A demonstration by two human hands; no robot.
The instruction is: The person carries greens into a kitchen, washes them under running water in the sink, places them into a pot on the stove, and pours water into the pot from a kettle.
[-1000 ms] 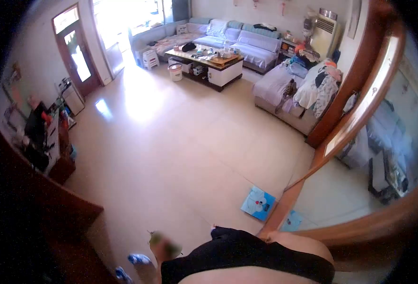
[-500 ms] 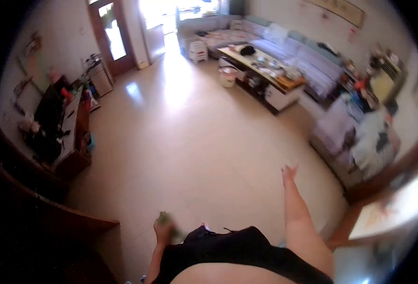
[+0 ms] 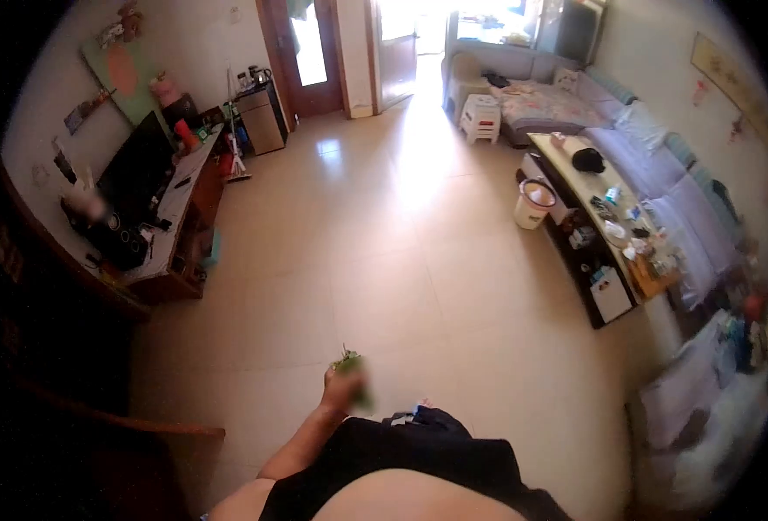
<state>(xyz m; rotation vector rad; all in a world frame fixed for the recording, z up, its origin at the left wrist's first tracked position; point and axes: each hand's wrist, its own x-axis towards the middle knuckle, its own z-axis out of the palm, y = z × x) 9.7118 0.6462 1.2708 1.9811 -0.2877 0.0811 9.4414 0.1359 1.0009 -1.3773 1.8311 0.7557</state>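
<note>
My left hand is in front of my body at the lower middle, closed around a bunch of green leaves. Leafy tips stick out above the fingers, and a blurred green part hangs below them. What kind of plant it is, I cannot make out. My right hand is out of view. Below, my black top fills the bottom of the picture.
Tiled floor stretches ahead. A long coffee table with clutter stands at the right, a waste bin beside it and a sofa behind. White stools stand further back. A TV cabinet lines the left.
The view has turned right to left across the room, so furniture sits further right. My left hand, still holding the greens, appears higher and further right. My right hand has left the view.
</note>
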